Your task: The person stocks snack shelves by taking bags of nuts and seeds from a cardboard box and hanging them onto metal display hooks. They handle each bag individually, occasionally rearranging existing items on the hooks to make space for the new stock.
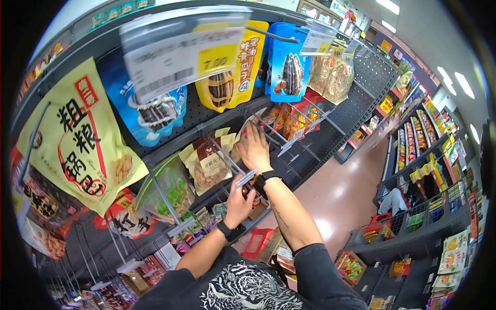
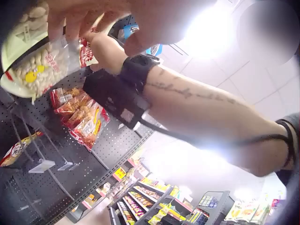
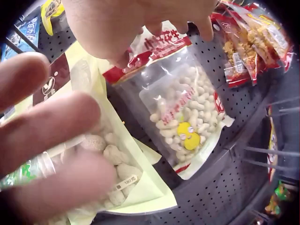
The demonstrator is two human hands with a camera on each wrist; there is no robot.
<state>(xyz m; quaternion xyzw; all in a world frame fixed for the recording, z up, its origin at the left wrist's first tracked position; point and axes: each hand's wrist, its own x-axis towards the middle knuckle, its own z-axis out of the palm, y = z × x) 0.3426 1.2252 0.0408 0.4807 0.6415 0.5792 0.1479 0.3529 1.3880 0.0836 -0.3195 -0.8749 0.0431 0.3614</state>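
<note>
My right hand is at the top of a clear bag of peanuts in the shell with a red-and-white header. Its fingers lie over the header and the thumb sits at the header's left edge, gripping it. In the right wrist view the bag hangs tilted against the black perforated panel. My left hand is below, close to the price-tag holder at a hook's end. Its blurred fingers spread in front of a pale-yellow bag of peanuts, with nothing held between them.
Red packets of fried-looking snacks hang to the right. Blue seed bags and a large pale-green bag hang above and left. Metal hooks jut out from the rack. An aisle floor runs along the right.
</note>
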